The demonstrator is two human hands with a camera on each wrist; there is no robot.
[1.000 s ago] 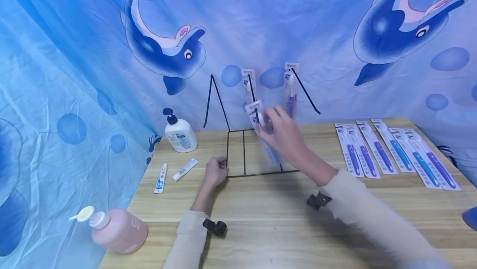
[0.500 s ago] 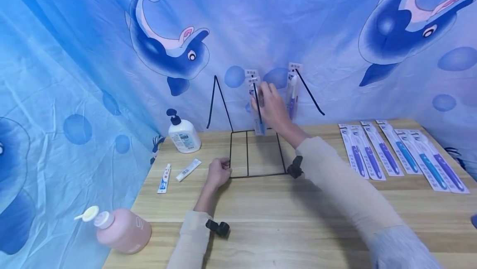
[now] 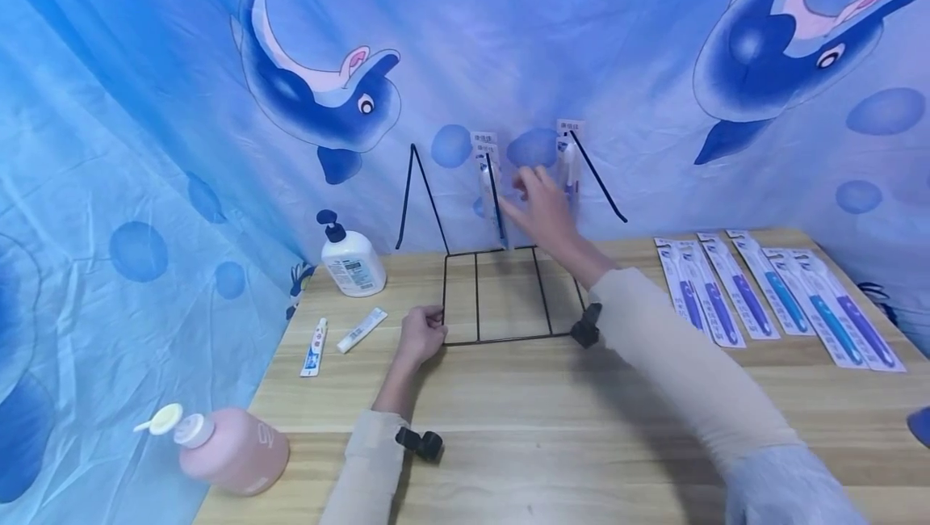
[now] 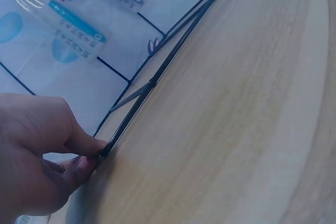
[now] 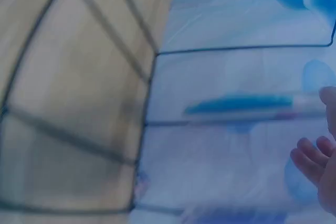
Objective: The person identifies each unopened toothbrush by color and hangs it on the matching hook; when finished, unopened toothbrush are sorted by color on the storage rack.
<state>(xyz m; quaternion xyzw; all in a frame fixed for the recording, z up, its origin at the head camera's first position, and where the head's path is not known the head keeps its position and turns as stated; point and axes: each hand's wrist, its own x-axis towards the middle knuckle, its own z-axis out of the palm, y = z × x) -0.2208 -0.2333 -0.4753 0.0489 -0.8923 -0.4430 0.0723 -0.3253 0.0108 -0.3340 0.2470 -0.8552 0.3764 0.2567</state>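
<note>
My left hand (image 3: 421,335) pinches the front left corner of a black wire display rack (image 3: 476,299); in the left wrist view, thumb and finger meet on the rod (image 4: 107,148). On the rack's middle hook hangs a packaged toothbrush (image 3: 485,178) with a blue handle, in front of another pack. Just right of it is my right hand (image 3: 545,210), fingers loosely bent and apart, holding nothing. The right wrist view shows that blue toothbrush (image 5: 247,103) blurred, with a gap to most of the fingers (image 5: 307,163). Purple-handled toothbrush packs (image 3: 569,161) hang on the right hook, partly hidden.
Several packaged toothbrushes (image 3: 756,291) lie at the table's right. To the left stand a white pump bottle (image 3: 353,265) and a pink pump bottle (image 3: 236,452), with two small toothpaste tubes (image 3: 314,349) between. A dolphin-print curtain (image 3: 617,40) hangs behind the rack.
The right hand carried the blue toothbrush pack up and back along the middle hook, then let it go and moved slightly right. My left hand stays on the rack corner.
</note>
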